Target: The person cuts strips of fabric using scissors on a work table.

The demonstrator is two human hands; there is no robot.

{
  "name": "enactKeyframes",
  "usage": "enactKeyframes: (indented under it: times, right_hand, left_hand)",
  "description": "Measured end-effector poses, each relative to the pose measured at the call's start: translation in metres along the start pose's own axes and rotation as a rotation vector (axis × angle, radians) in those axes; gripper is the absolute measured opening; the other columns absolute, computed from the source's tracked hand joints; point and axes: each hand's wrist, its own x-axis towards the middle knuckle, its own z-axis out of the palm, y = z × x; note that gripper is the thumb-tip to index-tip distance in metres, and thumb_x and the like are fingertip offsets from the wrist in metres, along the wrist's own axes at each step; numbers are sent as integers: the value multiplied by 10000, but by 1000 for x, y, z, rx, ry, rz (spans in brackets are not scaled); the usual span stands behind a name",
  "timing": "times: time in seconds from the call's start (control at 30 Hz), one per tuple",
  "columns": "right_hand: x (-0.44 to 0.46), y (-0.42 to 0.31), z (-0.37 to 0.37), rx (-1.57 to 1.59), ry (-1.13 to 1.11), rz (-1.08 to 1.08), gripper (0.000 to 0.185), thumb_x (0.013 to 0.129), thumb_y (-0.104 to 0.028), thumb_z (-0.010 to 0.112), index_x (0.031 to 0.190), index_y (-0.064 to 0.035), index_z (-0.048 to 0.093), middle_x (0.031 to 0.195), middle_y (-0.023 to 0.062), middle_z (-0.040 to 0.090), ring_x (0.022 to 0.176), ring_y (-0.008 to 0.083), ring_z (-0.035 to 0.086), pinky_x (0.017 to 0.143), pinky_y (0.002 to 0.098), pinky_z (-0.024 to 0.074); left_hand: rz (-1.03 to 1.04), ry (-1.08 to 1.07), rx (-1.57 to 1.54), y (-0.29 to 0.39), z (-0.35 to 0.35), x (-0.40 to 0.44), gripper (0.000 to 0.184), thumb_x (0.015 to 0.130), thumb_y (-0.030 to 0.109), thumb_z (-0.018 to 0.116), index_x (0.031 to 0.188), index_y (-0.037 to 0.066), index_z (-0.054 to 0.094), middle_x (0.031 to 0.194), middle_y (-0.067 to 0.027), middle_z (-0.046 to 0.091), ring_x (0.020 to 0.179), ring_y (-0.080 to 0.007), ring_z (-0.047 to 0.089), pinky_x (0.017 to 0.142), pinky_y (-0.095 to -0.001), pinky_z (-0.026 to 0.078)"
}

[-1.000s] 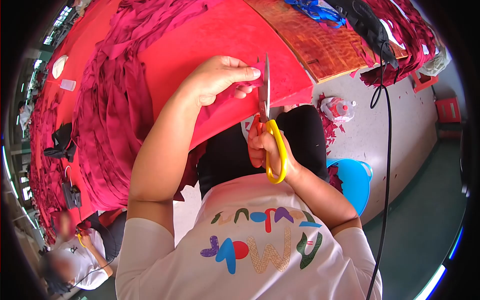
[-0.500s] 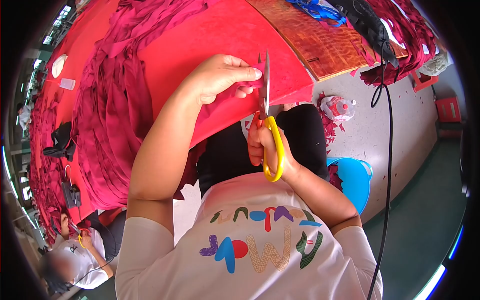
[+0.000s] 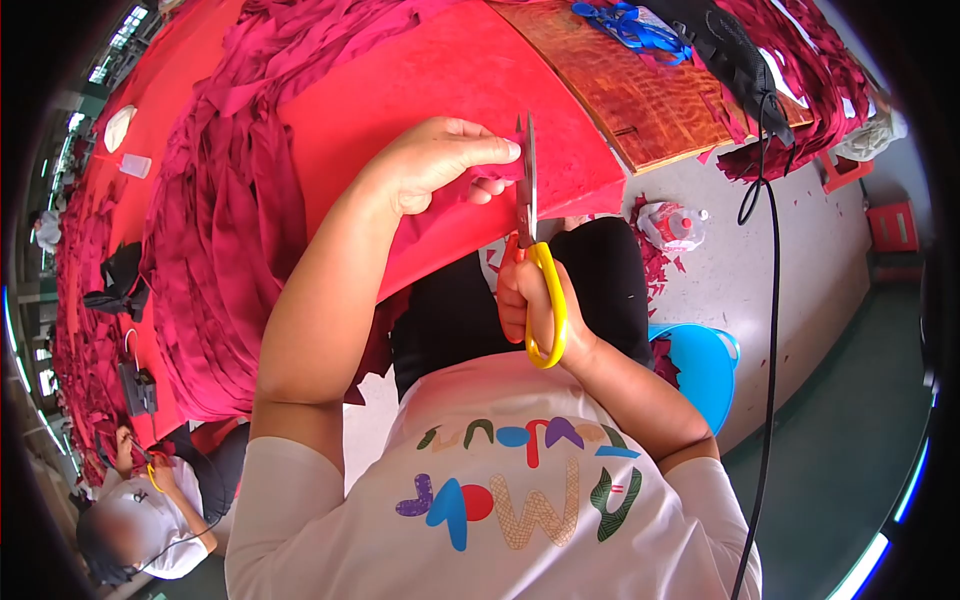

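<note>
My left hand (image 3: 450, 162) pinches the end of a dark red fabric strip (image 3: 488, 172) between thumb and fingers, above the table's front edge. In my right hand (image 3: 545, 300) is a pair of scissors (image 3: 548, 262) with one yellow and one orange-red handle. Their blades point away from me, nearly together, right beside my left fingertips and the strip's end. Part of the strip is hidden behind my left hand.
Long dark red strips (image 3: 230, 230) lie heaped on the red-covered table (image 3: 400, 80). A wooden board (image 3: 640, 100), blue ribbons (image 3: 635, 28) and a black cable (image 3: 775, 300) are to the right. Below stand a blue tub (image 3: 705, 370) and a bottle (image 3: 680, 222). A co-worker (image 3: 180, 500) sits at lower left.
The scissor blades have closed further and dropped slightly. A bit of fabric that stuck up between the blades is no longer visible there. My left hand has barely moved.
</note>
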Motion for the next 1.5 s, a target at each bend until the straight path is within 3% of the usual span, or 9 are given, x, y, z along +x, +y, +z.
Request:
enactKeyframes:
  times: [0.07, 0.13, 0.37, 0.43, 0.57, 1.17, 1.23, 1.33, 1.5]
  right_hand:
    - [0, 0, 0, 5, -5, 0, 168, 893, -193, 550, 813, -71, 466, 569, -26, 366, 393, 77, 356, 348, 239, 292]
    - [-1, -2, 2, -6, 17, -6, 163, 891, -187, 551, 814, -70, 468, 565, -22, 367, 389, 81, 357, 344, 245, 295]
    - [-2, -2, 1, -5, 15, 10, 161, 889, -188, 549, 815, -69, 469, 561, -17, 371, 385, 93, 369, 337, 251, 291]
    - [-1, -1, -1, 26, 13, 18, 167, 888, -198, 551, 819, -66, 476, 558, -13, 376, 383, 100, 375, 336, 251, 292]
    - [2, 5, -6, 65, -37, 25, 161, 885, -197, 556, 825, -65, 485, 554, -9, 380, 382, 104, 385, 336, 255, 309]
    - [-12, -9, 15, -165, 166, -47, 233, 872, -257, 592, 792, -75, 473, 532, -11, 405, 357, 108, 398, 315, 267, 329]
    - [-11, -5, 7, -102, 139, -77, 229, 872, -259, 579, 791, -88, 450, 533, -21, 392, 361, 97, 377, 326, 261, 326]
    - [-15, -3, -4, 9, 34, -129, 178, 856, -208, 577, 839, -87, 448, 621, -25, 425, 451, 67, 402, 393, 215, 299]
    - [-22, 1, -10, -280, 50, -326, 185, 805, -137, 571, 943, -44, 491, 695, -13, 472, 546, 52, 411, 470, 205, 331]
  left_hand:
    - [-7, 14, -22, 1, 1, -1, 180, 856, 239, 677, 880, 64, 645, 789, -3, 607, 656, -85, 575, 529, -201, 481]
    - [-1, 2, -56, 2, 0, -1, 211, 847, 225, 686, 898, 29, 629, 865, -57, 611, 671, -127, 598, 544, -208, 502]
    - [9, -16, -58, 1, -2, 1, 199, 851, 227, 680, 898, 41, 625, 863, -47, 612, 662, -124, 590, 548, -218, 500]
    - [6, 10, -39, 0, -1, 1, 159, 870, 241, 659, 877, 84, 635, 777, 7, 604, 636, -78, 569, 516, -197, 472]
    - [7, -12, -33, 0, -2, 1, 155, 868, 235, 661, 876, 83, 633, 776, 9, 602, 634, -78, 568, 513, -195, 469]
    - [-7, 6, -29, 0, -2, -1, 182, 851, 239, 677, 869, 65, 628, 762, -9, 615, 596, -72, 557, 510, -193, 463]
    - [-10, -16, -48, 1, -3, -1, 194, 846, 208, 675, 891, 27, 621, 826, -62, 640, 649, -122, 597, 539, -229, 487]
    - [-10, -16, -43, 2, -3, -2, 199, 857, 217, 669, 899, 27, 626, 834, -61, 646, 655, -120, 599, 546, -225, 487]
    - [-1, -36, -39, 2, -3, -3, 198, 864, 214, 667, 921, 29, 630, 852, -52, 648, 683, -117, 607, 558, -222, 493]
